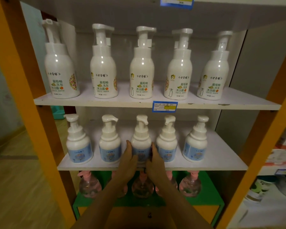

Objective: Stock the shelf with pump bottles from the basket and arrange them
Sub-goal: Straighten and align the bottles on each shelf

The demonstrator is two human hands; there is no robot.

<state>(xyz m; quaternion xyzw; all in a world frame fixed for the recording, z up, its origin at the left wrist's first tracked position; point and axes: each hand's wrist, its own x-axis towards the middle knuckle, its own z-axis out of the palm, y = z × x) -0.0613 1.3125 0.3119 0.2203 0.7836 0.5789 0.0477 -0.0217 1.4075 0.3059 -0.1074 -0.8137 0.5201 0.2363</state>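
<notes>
A row of several white pump bottles with blue labels stands on the middle shelf point(221, 156). Both my hands hold the centre blue-label bottle point(141, 141) from its sides: my left hand point(129, 158) on its left, my right hand point(155, 160) on its right. The bottle stands upright on the shelf board. On the upper shelf point(106, 102) stand several taller white pump bottles point(142, 66) with green and orange labels. Below, several clear pink pump bottles point(190, 185) sit on a green bottom shelf point(210, 200). No basket is in view.
Orange uprights point(31, 96) frame the shelf unit on both sides. Blue and yellow price tags point(164, 106) hang on the shelf edges. A neighbouring shelf with boxed goods point(281, 146) lies to the right. Wooden floor point(15, 187) shows at the left.
</notes>
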